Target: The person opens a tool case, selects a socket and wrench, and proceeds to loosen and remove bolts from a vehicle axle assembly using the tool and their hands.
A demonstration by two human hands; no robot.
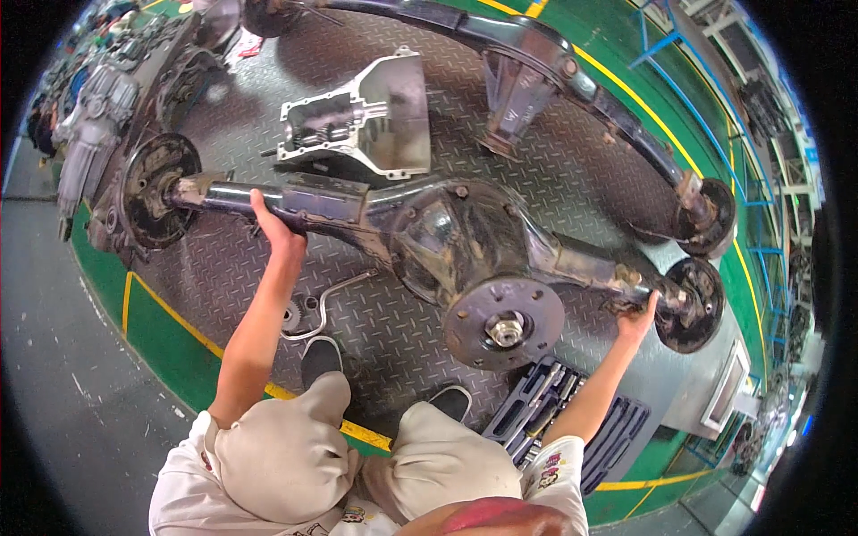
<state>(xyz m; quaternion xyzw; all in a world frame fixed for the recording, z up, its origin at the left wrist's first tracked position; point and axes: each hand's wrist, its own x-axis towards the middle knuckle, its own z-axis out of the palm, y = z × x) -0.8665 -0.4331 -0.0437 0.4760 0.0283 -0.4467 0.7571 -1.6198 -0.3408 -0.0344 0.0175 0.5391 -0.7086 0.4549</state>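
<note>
A black vehicle axle (456, 237) stretches across in front of me, its bulging middle housing facing me with a round steel flange (469, 338) and a bright nut at its centre. My left hand (277, 234) grips the left tube, thumb up along its near side and the other fingers partly hidden underneath. Close to the right end, my right hand (636, 323) is closed round the other tube, its fingers partly hidden too. Round brake plates cap both ends, the left plate (143, 219) and the right plate (706, 313).
Beyond the axle lie an open silver gearbox casing (407, 107) and a second black axle (536, 54) on the diamond-plate floor (250, 295). A bent metal bar (331, 295) and a gear rest by my left shoe. An open tool case (545, 406) sits near my right forearm.
</note>
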